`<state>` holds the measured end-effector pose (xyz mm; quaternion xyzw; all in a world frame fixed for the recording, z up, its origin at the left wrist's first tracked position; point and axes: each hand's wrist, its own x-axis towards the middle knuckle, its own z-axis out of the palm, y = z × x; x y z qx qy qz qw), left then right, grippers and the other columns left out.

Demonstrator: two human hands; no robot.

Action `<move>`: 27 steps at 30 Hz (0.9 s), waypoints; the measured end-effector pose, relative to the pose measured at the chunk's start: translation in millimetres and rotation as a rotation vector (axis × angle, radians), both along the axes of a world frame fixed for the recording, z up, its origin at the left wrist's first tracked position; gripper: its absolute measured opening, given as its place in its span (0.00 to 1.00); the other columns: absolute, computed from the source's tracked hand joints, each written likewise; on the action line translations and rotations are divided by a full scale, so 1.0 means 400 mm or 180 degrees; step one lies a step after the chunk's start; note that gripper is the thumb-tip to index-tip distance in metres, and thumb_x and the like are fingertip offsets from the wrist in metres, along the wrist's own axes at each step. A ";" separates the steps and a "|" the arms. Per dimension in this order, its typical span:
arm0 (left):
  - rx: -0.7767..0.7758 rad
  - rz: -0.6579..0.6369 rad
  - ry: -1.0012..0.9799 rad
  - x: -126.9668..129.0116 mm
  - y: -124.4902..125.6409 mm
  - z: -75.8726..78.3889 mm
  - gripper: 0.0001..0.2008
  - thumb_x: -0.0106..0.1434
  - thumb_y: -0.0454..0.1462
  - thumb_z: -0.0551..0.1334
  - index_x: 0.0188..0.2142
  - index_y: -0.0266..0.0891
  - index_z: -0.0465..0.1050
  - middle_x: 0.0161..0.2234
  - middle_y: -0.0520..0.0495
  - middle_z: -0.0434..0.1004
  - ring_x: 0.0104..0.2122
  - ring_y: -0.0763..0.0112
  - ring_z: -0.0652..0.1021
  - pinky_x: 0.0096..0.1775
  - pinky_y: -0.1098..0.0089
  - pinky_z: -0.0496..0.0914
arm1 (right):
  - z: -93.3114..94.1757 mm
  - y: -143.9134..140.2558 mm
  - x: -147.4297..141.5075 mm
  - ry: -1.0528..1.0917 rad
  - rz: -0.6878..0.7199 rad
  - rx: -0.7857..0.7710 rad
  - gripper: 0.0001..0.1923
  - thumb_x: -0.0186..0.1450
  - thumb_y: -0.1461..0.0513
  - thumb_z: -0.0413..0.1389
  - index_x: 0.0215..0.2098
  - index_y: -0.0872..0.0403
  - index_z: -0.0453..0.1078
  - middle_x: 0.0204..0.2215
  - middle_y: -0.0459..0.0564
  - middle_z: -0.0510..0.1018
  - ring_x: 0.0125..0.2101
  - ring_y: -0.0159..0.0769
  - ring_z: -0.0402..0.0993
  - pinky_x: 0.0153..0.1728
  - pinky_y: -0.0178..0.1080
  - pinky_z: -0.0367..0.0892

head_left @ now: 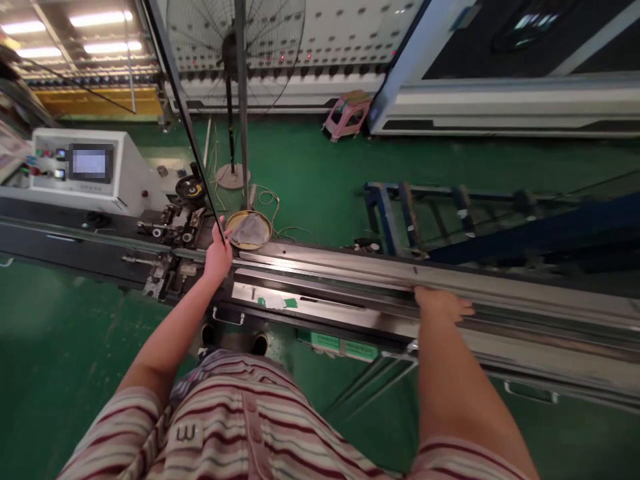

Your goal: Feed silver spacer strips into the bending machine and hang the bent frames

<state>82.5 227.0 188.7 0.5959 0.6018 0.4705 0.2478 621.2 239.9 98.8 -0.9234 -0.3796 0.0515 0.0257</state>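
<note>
1. Left hand (219, 257) is closing its fingers round a thin dark bar (187, 120), gripping it near its lower end, just above the machine bed
2. Right hand (443, 305) is lying flat, fingers spread and holding nothing, palm down on the long metal rail (500, 287)
3. That dark bar is looking slim, straight and smooth; its long axis is running from the left hand up and away to the left, toward the top edge of the view, tilted rather than upright
4. The rail is showing as brushed, shiny steel, long and flat, stretching from beside the left hand out to the right edge
5. A shallow round pan (249, 230) with a yellowish rim is sitting just beyond the left hand, and a crumpled grey cloth (249, 231) is lying in it
6. A white control box (87, 167) with a small screen is standing at the left, well apart from both hands
7. A pink stool (347, 115) is standing on the glossy green floor (320, 173) far behind, near a wire-caged fan (235, 40) on a pole
</note>
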 end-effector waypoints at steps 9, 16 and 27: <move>-0.0088 0.0292 0.0138 -0.366 0.012 0.008 0.32 0.67 0.30 0.54 0.68 0.41 0.47 0.52 0.35 0.77 0.45 0.61 0.82 0.50 0.60 0.75 | -0.064 -0.002 -0.290 0.0184 -0.0043 -0.0260 0.29 0.67 0.51 0.49 0.50 0.67 0.77 0.51 0.82 0.73 0.60 0.67 0.62 0.57 0.62 0.54; 0.0004 0.0514 0.0379 -0.648 0.021 0.008 0.29 0.67 0.30 0.54 0.65 0.40 0.49 0.51 0.36 0.78 0.44 0.62 0.82 0.49 0.63 0.75 | -0.065 0.003 -0.585 -0.0217 0.0449 -0.0516 0.33 0.69 0.49 0.46 0.44 0.72 0.79 0.42 0.78 0.78 0.48 0.64 0.74 0.57 0.58 0.54; -0.0397 0.1195 0.0843 -1.054 0.026 0.075 0.30 0.68 0.30 0.55 0.66 0.33 0.44 0.49 0.38 0.79 0.44 0.62 0.81 0.51 0.58 0.74 | -0.012 -0.039 -0.997 -0.0189 0.1493 -0.0066 0.31 0.71 0.50 0.43 0.47 0.66 0.77 0.44 0.73 0.79 0.51 0.57 0.72 0.59 0.60 0.51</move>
